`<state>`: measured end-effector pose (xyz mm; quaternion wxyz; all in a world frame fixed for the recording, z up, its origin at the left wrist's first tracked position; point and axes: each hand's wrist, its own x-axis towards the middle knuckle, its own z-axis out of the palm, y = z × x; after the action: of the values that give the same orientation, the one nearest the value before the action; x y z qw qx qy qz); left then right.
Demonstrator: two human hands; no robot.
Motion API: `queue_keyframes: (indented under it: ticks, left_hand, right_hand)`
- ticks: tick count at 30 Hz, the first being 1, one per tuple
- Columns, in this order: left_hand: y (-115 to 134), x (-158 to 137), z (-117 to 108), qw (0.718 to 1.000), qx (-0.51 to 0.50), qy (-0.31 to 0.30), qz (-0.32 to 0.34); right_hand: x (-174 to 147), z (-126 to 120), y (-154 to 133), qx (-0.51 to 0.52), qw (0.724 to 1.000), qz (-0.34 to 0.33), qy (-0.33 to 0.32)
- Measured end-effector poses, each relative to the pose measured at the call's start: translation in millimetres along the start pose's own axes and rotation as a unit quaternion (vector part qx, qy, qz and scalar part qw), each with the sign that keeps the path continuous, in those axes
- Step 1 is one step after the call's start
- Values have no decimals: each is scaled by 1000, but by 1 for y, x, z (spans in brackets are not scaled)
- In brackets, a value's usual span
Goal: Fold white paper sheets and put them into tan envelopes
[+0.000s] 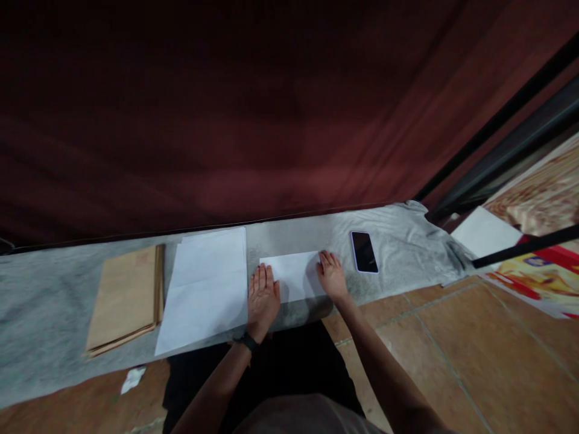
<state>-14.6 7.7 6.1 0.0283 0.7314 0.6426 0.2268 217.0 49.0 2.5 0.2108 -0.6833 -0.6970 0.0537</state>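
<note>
The left hand [263, 304] and right hand [332, 277] lie open, gripping nothing, on opposite ends of a small white paper rectangle [296, 277], apparently to hold it flat on the grey cloth-covered worktop [407, 256]; large white paper sheets [208, 289] sit just left, handily close.

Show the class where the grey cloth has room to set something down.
Free cloth lies left of the brown stack and, wrinkled, right of the phone. Crowded middle: left hand and right hand on the small sheet, beside larger sheets.
</note>
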Motion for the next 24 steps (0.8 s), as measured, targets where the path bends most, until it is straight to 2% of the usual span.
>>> queue_keyframes:
  ticks: [2,5,9,13,17,21,24]
  left_hand:
    - [6,-8,-4,999,-1,-11,31]
    - [15,-22,-8,994,-1,-54,94]
    - [18,-37,-6,991,3,-70,113]
    - [7,-38,-4,991,0,-66,117]
    - [-2,-31,-10,992,-7,-56,111]
    - [-2,-26,-21,992,-37,-41,114]
    - [5,-28,-31,985,-75,-56,143]
  right_hand:
    - [15,-3,-4,19,999,-16,-24]
    - [35,-6,-17,38,994,-30,-97]
    - [47,-11,-29,61,989,-40,-129]
    - [48,-17,-27,99,985,-9,-141]
    - [44,-24,-17,173,973,56,-141]
    - [30,-31,-4,296,938,136,-119]
    - [9,-33,2,408,885,207,-80]
